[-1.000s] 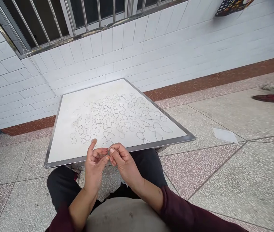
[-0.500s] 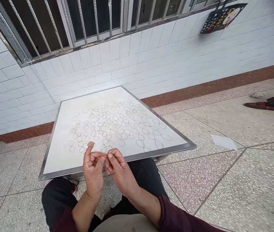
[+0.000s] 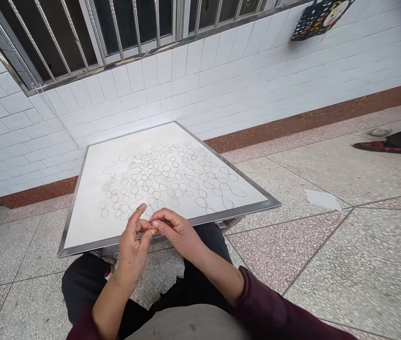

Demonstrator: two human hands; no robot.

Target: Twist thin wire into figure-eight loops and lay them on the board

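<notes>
My left hand [image 3: 134,245] and my right hand [image 3: 174,230] meet fingertip to fingertip over the near edge of a white board [image 3: 90,222] with a metal rim. Both pinch something thin between thumb and fingers; it is too small to name. My left index finger sticks up. On the board lie several thin wire loops [image 3: 167,177], many shaped like figure eights, spread across its middle. The nearest loops lie just beyond my fingertips.
The board rests over my knees, above a speckled tile floor [image 3: 345,255]. A white tiled wall [image 3: 221,80] with a barred window stands behind it. A flat white scrap [image 3: 322,199] lies on the floor at right. Another person's dark red shoe [image 3: 379,147] shows at the far right.
My hands stay together in the same pinch, with small finger movements. The view has shifted slightly, so the board and hands sit a little differently in the picture.
</notes>
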